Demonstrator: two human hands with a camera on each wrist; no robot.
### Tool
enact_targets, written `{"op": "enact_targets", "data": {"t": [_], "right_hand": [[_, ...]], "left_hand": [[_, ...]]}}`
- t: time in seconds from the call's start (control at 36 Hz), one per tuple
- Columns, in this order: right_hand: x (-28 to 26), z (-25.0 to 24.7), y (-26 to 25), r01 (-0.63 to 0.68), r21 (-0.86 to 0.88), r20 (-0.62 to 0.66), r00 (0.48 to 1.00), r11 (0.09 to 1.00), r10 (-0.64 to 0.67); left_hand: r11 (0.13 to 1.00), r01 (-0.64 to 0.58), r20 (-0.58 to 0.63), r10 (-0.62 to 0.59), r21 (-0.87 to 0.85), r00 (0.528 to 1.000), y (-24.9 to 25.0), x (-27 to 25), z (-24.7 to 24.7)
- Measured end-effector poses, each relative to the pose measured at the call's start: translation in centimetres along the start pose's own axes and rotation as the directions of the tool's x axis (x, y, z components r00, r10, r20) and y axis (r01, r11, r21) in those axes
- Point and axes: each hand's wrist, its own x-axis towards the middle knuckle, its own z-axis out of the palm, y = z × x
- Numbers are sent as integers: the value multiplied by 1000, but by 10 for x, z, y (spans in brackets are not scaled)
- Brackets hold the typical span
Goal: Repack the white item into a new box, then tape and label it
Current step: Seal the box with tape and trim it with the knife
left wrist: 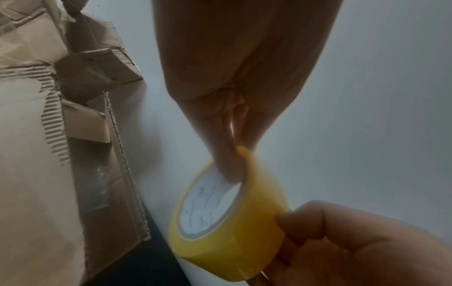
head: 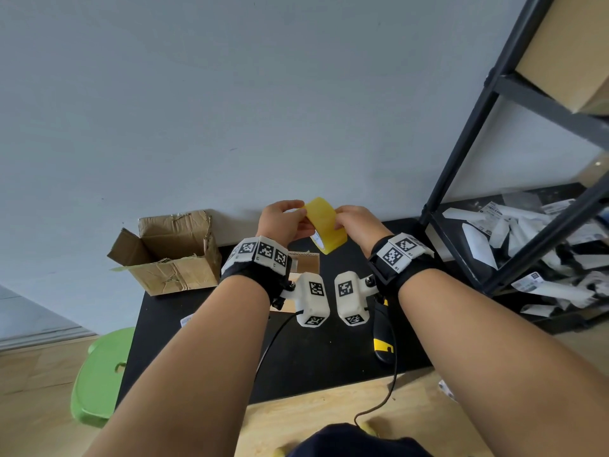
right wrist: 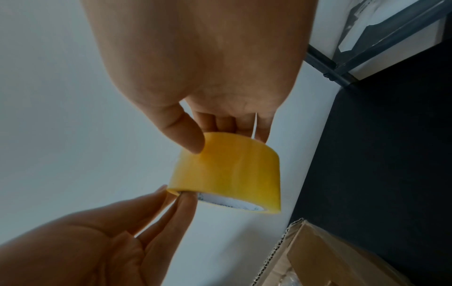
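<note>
A yellow tape roll with a white core is held in the air between both hands, above the black mat. My right hand grips its outer face between thumb and fingers. My left hand pinches the roll's rim, one finger inside the core. A small cardboard box lies on the mat below the hands, mostly hidden by my left wrist. Its corrugated edge shows in the right wrist view. The white item is not visible.
A torn, open cardboard box stands at the mat's far left. A black and yellow scanner with a cable lies under my right wrist. A green stool is lower left, and a black shelf rack with white parcels is on the right.
</note>
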Motion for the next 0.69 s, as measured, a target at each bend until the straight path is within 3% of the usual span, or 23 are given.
{"op": "enact_targets", "data": {"t": [0.08, 0.14, 0.22, 0.28, 0.47, 0.69], "right_hand": [[-1, 2, 3, 22, 1, 13, 1000, 1000, -22], [0, 3, 3, 22, 4, 25, 999, 1000, -22], [0, 4, 3, 5, 23, 11, 1000, 1000, -6], [2, 5, 4, 2, 32, -3, 1000, 999, -2], [9, 8, 8, -16, 59, -8, 1000, 998, 16], [10, 9, 7, -2, 37, 26, 1000, 999, 1]], "left_hand": [[997, -8, -8, 9, 79, 1000, 1, 1, 1], [969, -57, -26, 65, 242, 998, 1, 2, 2], [794, -194, 6, 233, 577, 972, -1, 2, 0], [697, -261, 71, 290, 667, 954, -4, 1, 0], [546, -384, 126, 450, 745, 884, -10, -5, 4], [505, -376, 96, 495, 777, 864, -3, -4, 6]]}}
